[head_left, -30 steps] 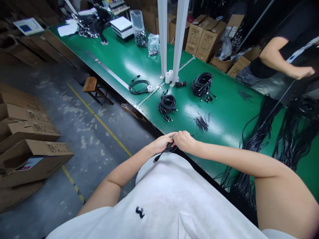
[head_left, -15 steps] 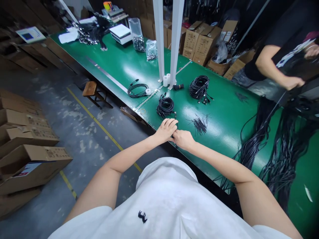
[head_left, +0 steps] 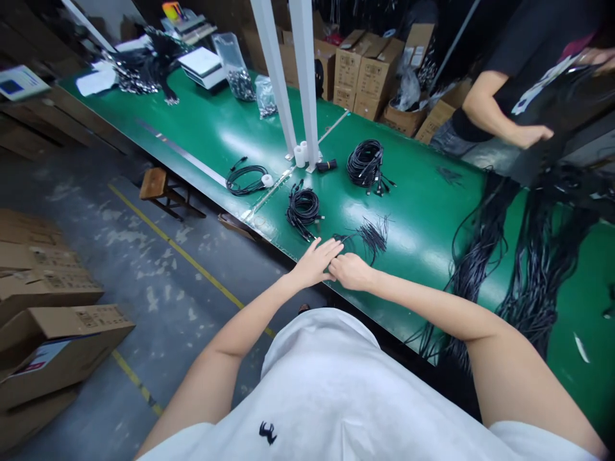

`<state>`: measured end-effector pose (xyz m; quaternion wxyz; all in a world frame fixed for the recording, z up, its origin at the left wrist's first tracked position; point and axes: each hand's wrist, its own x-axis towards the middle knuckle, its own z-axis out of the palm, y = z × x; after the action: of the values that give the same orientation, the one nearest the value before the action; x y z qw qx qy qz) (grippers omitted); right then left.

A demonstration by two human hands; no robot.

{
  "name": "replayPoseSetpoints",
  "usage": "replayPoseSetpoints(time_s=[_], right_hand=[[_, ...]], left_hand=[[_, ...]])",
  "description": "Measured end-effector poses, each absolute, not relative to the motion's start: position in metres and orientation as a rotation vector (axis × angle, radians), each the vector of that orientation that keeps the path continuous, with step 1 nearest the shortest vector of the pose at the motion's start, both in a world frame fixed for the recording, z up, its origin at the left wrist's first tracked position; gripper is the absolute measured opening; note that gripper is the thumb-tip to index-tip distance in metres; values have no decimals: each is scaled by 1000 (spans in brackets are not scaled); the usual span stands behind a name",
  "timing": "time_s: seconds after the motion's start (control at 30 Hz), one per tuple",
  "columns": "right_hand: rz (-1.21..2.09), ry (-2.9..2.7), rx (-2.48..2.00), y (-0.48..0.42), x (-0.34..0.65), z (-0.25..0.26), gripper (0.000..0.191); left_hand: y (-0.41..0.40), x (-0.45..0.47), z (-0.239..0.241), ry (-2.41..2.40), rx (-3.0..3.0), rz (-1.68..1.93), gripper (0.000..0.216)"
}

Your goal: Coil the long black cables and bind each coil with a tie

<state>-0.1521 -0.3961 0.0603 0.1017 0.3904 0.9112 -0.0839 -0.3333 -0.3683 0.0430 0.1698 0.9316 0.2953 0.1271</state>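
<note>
Head view: saw right hand (head_left: 353, 271) curled, seemingly round black cable (head_left: 349, 241) looping beyond, left hand (head_left: 313, 262) spread; judged light, springy, best pinched near grip.

Your left hand (head_left: 313, 264) and right hand (head_left: 353, 272) meet at the near edge of the worktop (head_left: 423, 221). Just beyond them lies a cable coil (head_left: 304, 205), with strands (head_left: 375, 235) to its right and a second coil (head_left: 364, 163) behind, closer to the far edge. Left of that stand two posts (head_left: 307, 96), with rolls (head_left: 299, 155) at their feet. Cable bundles (head_left: 480, 250) lie to your right. Cartons (head_left: 372, 80) stand behind the far edge; on your left, a stool (head_left: 154, 183) before the near one.
</note>
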Motion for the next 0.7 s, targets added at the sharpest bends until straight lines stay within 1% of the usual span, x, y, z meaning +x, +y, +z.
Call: replayPoseSetpoints(time_s=[0.07, 0.1, 0.13, 0.2, 0.23, 0.3, 0.37, 0.4, 0.47, 0.57, 0.63, 0.7], right_hand=[[-247, 2722, 1119, -399, -152, 55, 30], [-257, 2692, 1200, -398, -151, 52, 30], [-270, 2643, 1309, -396, -149, 49, 29], [-293, 2530, 1520, -391, -142, 41, 28], [-301, 2487, 1593, -388, -139, 38, 28], [-310, 2442, 1658, -387, -132, 30, 28], [-327, 2432, 1662, -389, -128, 25, 29], [-337, 2440, 1656, -392, -127, 24, 29], [-355, 2498, 1632, -396, -126, 26, 31], [-365, 2614, 1663, -400, -130, 33, 32], [-398, 2618, 1802, -400, -133, 35, 31], [-491, 2536, 2063, -400, -137, 31, 30]], left_hand=[[-362, -320, 38, 888, 2727, 179, 44], [-364, -312, 35, 1007, 2727, 114, 34], [-368, -303, 32, 1161, 2705, 72, 29], [-382, -289, 26, 1430, 2608, 38, 28], [-389, -285, 24, 1478, 2553, 16, 30], [-397, -284, 21, 1387, 2425, -78, 29], [-396, -291, 19, 1231, 2271, -112, 22], [-393, -297, 18, 1206, 2200, -52, 21], [-384, -305, 13, 1260, 2035, 192, 18], [-377, -301, 0, 1249, 1551, 495, 27], [-380, -285, -12, 1180, 1198, 625, 27], [-384, -264, -21, 1215, 1035, 822, 24]])
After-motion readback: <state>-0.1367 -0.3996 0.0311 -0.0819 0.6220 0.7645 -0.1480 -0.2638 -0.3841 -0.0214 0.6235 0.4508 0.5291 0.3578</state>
